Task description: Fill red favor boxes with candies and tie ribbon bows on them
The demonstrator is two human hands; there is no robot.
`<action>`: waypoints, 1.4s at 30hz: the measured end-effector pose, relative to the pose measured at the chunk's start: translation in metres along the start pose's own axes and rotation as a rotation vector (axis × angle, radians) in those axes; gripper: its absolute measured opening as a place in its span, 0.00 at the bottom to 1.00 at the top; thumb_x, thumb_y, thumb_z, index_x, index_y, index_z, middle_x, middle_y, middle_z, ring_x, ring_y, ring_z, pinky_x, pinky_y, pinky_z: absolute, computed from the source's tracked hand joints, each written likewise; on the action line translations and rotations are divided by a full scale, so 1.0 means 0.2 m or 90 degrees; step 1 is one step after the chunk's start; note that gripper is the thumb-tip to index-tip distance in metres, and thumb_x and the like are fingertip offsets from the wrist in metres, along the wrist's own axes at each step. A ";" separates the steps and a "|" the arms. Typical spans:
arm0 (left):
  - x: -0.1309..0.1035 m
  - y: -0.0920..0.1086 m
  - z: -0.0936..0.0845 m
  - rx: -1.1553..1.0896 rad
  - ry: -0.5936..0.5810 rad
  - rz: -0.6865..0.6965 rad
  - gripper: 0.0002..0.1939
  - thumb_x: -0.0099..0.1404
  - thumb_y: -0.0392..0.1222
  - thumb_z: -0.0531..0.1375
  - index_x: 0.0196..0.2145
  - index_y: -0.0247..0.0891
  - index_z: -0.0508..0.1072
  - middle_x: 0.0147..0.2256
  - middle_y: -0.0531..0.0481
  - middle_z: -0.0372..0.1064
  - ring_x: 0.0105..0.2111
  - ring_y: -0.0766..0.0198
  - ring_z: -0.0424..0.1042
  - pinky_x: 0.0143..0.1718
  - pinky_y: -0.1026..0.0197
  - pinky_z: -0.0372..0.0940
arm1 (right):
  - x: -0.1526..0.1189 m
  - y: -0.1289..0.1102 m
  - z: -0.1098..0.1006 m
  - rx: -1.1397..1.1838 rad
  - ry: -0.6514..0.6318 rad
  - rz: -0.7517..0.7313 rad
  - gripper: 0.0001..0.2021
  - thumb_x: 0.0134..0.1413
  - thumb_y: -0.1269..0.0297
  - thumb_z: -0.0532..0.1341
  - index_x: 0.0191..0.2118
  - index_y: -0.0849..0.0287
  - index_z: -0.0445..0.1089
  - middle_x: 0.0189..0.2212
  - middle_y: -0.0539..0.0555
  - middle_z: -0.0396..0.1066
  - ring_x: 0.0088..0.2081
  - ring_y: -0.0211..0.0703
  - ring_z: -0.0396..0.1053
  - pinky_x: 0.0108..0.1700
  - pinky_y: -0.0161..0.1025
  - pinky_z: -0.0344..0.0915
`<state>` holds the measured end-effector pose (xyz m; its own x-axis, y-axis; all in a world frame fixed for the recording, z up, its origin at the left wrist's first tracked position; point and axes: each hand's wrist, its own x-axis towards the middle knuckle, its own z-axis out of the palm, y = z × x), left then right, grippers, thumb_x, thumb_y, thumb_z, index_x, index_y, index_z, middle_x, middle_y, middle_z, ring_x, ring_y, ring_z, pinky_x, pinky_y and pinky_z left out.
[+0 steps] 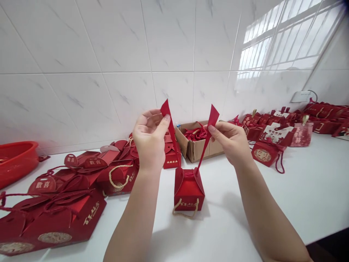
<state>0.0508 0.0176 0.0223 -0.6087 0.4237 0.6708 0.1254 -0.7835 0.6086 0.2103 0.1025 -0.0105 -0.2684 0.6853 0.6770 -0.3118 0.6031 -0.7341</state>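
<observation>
A small red gift box (pixel 188 194) with gold characters and a gold rope handle stands upright on the white table. A red ribbon (pixel 204 151) runs through its top, and its two ends rise apart in a V. My left hand (pixel 152 136) pinches the left end between thumb and fingers, above and left of the box. The right end is pinched by my right hand (pixel 227 140), above and right of the box. Both ribbon ends are cut at a slant.
Behind the box is an open cardboard box (pixel 195 154) of red ribbons. Several red gift boxes (pixel 89 214) crowd the left, with a red basin (pixel 17 160) beyond. More gift boxes (pixel 264 153) line the right by the tiled wall.
</observation>
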 end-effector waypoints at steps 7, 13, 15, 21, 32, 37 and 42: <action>-0.03 -0.02 0.07 0.060 -0.001 -0.022 0.10 0.52 0.32 0.66 0.32 0.39 0.71 0.30 0.53 0.72 0.32 0.68 0.73 0.36 0.66 0.69 | 0.01 -0.02 -0.02 0.012 0.043 -0.012 0.06 0.50 0.58 0.66 0.31 0.54 0.76 0.28 0.49 0.76 0.29 0.38 0.73 0.33 0.37 0.72; -0.04 -0.01 0.13 0.035 -0.030 -0.075 0.10 0.54 0.33 0.66 0.35 0.40 0.75 0.33 0.51 0.75 0.33 0.67 0.74 0.36 0.65 0.70 | 0.01 -0.04 0.03 -0.013 0.077 -0.010 0.07 0.51 0.57 0.65 0.32 0.54 0.76 0.31 0.51 0.77 0.34 0.40 0.74 0.37 0.39 0.72; -0.05 -0.01 0.13 0.022 -0.032 -0.084 0.09 0.54 0.34 0.67 0.35 0.40 0.76 0.34 0.50 0.76 0.35 0.66 0.75 0.38 0.65 0.70 | 0.00 -0.04 0.04 -0.012 0.085 -0.006 0.07 0.52 0.57 0.65 0.32 0.54 0.76 0.31 0.51 0.77 0.35 0.40 0.74 0.38 0.39 0.72; -0.09 -0.04 0.11 -0.027 -0.029 -0.104 0.04 0.54 0.39 0.68 0.30 0.41 0.77 0.30 0.53 0.76 0.34 0.65 0.75 0.39 0.62 0.71 | -0.01 -0.05 0.03 0.035 0.087 0.006 0.05 0.51 0.58 0.66 0.32 0.52 0.76 0.31 0.50 0.77 0.35 0.40 0.74 0.41 0.40 0.71; -0.06 -0.02 0.18 0.011 -0.043 -0.111 0.04 0.54 0.39 0.68 0.27 0.41 0.76 0.28 0.54 0.75 0.29 0.66 0.75 0.33 0.62 0.71 | 0.00 -0.05 0.02 -0.003 0.090 -0.001 0.07 0.53 0.57 0.64 0.33 0.53 0.76 0.32 0.50 0.77 0.36 0.41 0.75 0.40 0.40 0.72; -0.06 -0.01 0.16 0.022 -0.038 -0.113 0.05 0.52 0.39 0.69 0.27 0.41 0.77 0.29 0.53 0.76 0.32 0.66 0.75 0.36 0.62 0.71 | 0.00 -0.06 0.01 0.030 0.090 0.013 0.07 0.51 0.57 0.65 0.33 0.53 0.76 0.31 0.50 0.77 0.34 0.40 0.74 0.37 0.39 0.72; -0.06 0.00 0.15 0.040 -0.043 -0.111 0.04 0.52 0.38 0.69 0.27 0.42 0.77 0.30 0.53 0.75 0.33 0.66 0.74 0.37 0.63 0.71 | -0.01 -0.07 0.00 0.018 0.097 0.001 0.06 0.52 0.58 0.65 0.32 0.53 0.76 0.30 0.50 0.76 0.32 0.40 0.74 0.36 0.39 0.72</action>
<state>0.0826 0.0256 0.0274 -0.5714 0.5816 0.5790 0.0729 -0.6667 0.7417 0.2143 0.0922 -0.0017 -0.1285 0.7410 0.6591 -0.3376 0.5922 -0.7316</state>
